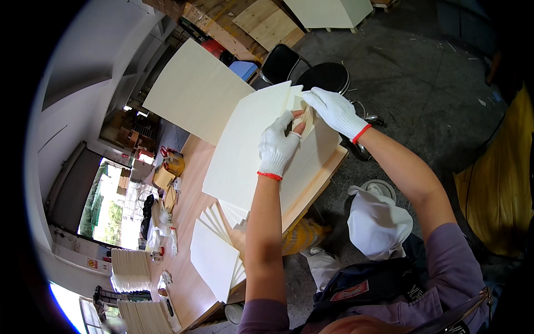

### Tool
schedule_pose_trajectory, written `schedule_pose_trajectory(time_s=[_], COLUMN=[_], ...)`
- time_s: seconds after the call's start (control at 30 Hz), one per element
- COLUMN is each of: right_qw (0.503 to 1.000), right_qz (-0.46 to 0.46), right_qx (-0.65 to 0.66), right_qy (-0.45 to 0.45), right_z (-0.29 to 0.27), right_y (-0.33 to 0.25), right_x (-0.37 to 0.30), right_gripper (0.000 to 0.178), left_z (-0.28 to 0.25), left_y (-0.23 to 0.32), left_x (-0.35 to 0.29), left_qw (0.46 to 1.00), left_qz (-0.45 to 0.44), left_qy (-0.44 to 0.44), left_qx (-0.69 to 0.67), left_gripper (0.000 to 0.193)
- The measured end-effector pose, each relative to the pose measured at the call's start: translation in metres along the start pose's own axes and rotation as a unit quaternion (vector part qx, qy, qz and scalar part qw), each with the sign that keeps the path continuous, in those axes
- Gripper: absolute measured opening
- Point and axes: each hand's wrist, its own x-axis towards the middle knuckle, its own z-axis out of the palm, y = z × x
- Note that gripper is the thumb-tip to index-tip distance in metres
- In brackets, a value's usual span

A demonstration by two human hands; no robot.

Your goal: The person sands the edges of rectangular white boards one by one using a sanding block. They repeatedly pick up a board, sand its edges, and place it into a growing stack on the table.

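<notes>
A stack of large, thin, cream-coloured sheets (pixel 245 145), which look like thin wood board, lies on the table with its near-right corners fanned out. My left hand (pixel 281 143), in a white knit glove with a red cuff and bare thumb and fingertip, grips the sheet edges at that corner. On the same corner, from the right, my right hand (pixel 334 113) is closed over the edges in a similar glove; its fingertips are partly hidden. Beyond the stack, another big sheet (pixel 194 89) reaches past the table's far side.
Smaller fanned sheets (pixel 214 259) lie on the wooden table (pixel 192 195) left of my forearm. Tape rolls (pixel 173 163) and bags (pixel 161 228) line its far left side. A black stool (pixel 325 77) stands beyond the hands. Yellow sheeting (pixel 500 178) hangs at the right.
</notes>
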Motion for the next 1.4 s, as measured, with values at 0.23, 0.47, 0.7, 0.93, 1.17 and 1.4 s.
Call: schedule_pose_trajectory(time_s=[0.23, 0.47, 0.7, 0.93, 1.17, 1.4], right_qw=[0.999, 1.0, 0.999, 0.999, 0.999, 0.823], right_qz=[0.039, 0.01, -0.004, 0.047, 0.014, 0.27], right_qx=[-0.009, -0.004, 0.023, -0.005, 0.013, 0.459], right_qy=[-0.013, 0.012, 0.029, -0.017, 0.029, -0.198], right_z=[-0.007, 0.002, 0.001, -0.009, -0.006, -0.016], right_y=[-0.016, 0.003, 0.0, -0.018, -0.009, -0.034], right_x=[-0.005, -0.002, -0.005, -0.007, -0.008, -0.01], right_gripper=[0.049, 0.046, 0.049, 0.051, 0.053, 0.049], left_z=[0.004, -0.002, 0.003, 0.002, 0.006, 0.002], left_y=[-0.003, 0.012, 0.001, -0.001, 0.003, 0.017], left_x=[-0.002, -0.002, -0.001, -0.004, -0.006, -0.016], left_qw=[0.997, 0.999, 1.0, 0.998, 0.995, 0.997], left_qz=[0.033, -0.013, 0.028, 0.047, 0.075, 0.033], left_qy=[0.058, -0.023, 0.005, 0.036, 0.031, 0.048], left_qx=[-0.04, 0.038, 0.007, -0.026, 0.063, 0.043], left_gripper=[0.033, 0.038, 0.038, 0.033, 0.034, 0.056])
